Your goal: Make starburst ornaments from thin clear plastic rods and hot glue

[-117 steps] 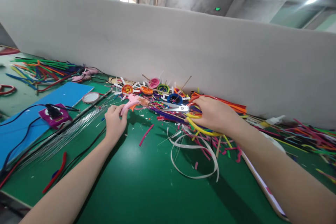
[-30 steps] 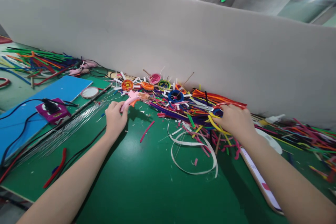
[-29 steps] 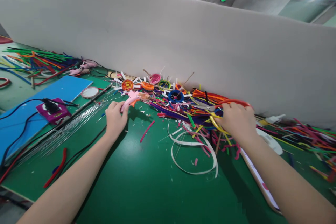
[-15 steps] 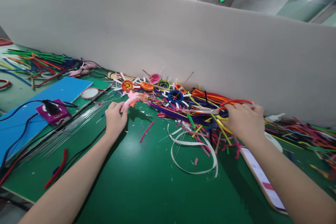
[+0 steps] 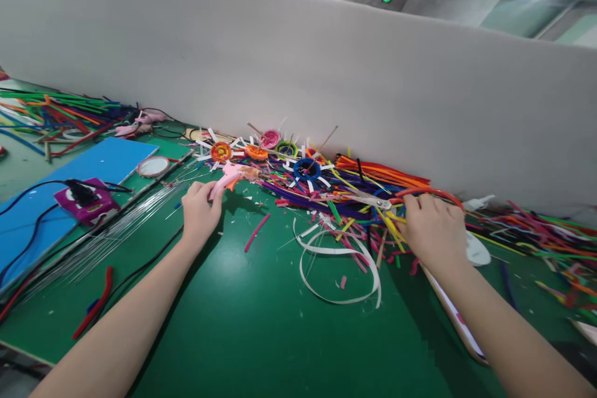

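My left hand [image 5: 202, 208] is wrapped round the grip of a pink hot glue gun [image 5: 228, 175], whose nozzle points right above the green table. My right hand [image 5: 435, 229] is closed on the handles of a pair of scissors [image 5: 380, 203] with red-orange grips. The blades point left, low over a heap of coloured pipe cleaners [image 5: 298, 196]. Behind the glue gun are small round pieces with white strips, among them a blue one [image 5: 306, 169] and an orange one [image 5: 221, 151]. My right forearm partly covers a phone [image 5: 450, 308].
A pale partition [image 5: 298, 74] stands along the back. To the left are a blue board [image 5: 116, 152], a purple power socket [image 5: 88, 202] with black cables, a tape roll [image 5: 153, 166] and thin wires [image 5: 125, 224]. A white strip [image 5: 303, 273] lies looped in front. More pipe cleaners [image 5: 545, 236] lie right.
My right hand and the scissors have shifted slightly right and toward me, covering more of the phone. The left hand keeps its hold on the glue gun. The whole view has shifted slightly.
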Available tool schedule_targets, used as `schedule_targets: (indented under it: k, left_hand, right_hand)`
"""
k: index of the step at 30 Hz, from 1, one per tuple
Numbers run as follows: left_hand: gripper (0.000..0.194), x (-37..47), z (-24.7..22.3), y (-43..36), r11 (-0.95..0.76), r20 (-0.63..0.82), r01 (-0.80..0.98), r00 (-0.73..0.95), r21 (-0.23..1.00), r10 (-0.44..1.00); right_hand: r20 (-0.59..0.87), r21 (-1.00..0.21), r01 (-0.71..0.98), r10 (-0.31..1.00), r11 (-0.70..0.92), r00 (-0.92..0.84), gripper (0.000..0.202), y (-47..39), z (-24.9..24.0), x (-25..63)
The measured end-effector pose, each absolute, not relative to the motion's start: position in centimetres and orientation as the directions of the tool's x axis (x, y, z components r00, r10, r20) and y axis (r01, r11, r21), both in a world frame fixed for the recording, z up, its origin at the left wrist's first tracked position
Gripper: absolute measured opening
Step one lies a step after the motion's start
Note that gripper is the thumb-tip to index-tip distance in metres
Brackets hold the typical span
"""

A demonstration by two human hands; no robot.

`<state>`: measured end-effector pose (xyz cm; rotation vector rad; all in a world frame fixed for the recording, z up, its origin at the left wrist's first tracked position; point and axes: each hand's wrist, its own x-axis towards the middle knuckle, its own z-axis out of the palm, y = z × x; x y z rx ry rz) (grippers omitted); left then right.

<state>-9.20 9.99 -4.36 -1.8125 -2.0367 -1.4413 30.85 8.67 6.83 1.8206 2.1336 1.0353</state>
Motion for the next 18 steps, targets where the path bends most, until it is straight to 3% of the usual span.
schedule_targets:
  k: [8,13,15,18]
  left_hand:
    - [0.029,-9.2,-4.3,10.0,-0.126,0.584,0.796,-0.317,0.592,0.747]
    - [0.028,-9.2,-4.2,10.0,-0.126,0.583,0.785,-0.332,0.607,0.741]
    - [0.028,-9.2,-4.1,10.0,-0.128,0.584,0.780,-0.338,0.612,0.738]
    - [0.029,-9.2,-4.1,9.9,-0.131,0.588,0.775,-0.345,0.618,0.732]
  right_hand:
    - [0.381,0.498,0.860,0.919,-0.113,-0.100,0.021,6.9,6.0,34.5]
    - [0.390,0.281,0.940,0.918,-0.194,0.073,0.038,8.0,7.6,34.1]
    - [0.383,0.256,0.957,0.923,-0.138,0.031,0.046,8.7,8.4,32.9]
    - [0.351,0.360,0.933,0.924,0.019,-0.154,0.046,9.7,9.6,30.2]
